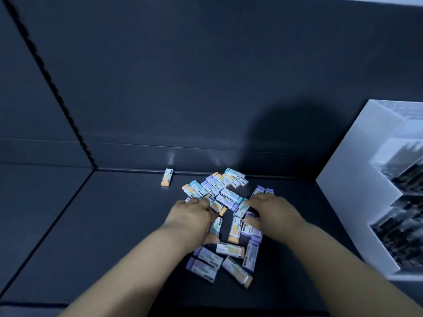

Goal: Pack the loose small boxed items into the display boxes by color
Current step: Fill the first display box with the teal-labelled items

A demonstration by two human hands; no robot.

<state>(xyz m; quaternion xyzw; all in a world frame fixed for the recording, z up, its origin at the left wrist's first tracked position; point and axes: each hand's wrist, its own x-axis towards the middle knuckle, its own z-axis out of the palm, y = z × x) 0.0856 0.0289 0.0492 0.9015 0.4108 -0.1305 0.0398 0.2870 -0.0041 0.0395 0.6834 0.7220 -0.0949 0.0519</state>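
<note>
A pile of loose small boxed items (225, 197), white with orange, teal or purple ends, lies on the dark surface. My left hand (192, 219) is on the pile's left side. Its thumb and curled fingers hold a small white box (217, 226) whose end colour is hidden. On the right side, my right hand (273, 211) is spread over the pile. Its fingertips touch a teal-ended box (241, 208) and its thumb rests on a purple-ended box (250, 231). One orange-ended box (167, 177) lies apart at the back left. Several purple-ended boxes (206, 263) lie nearest me.
A white tiered display box (357, 179) stands at the right, with dark contents on its steps. A dark padded wall rises behind the pile. A seam runs along the surface at the left (45, 227).
</note>
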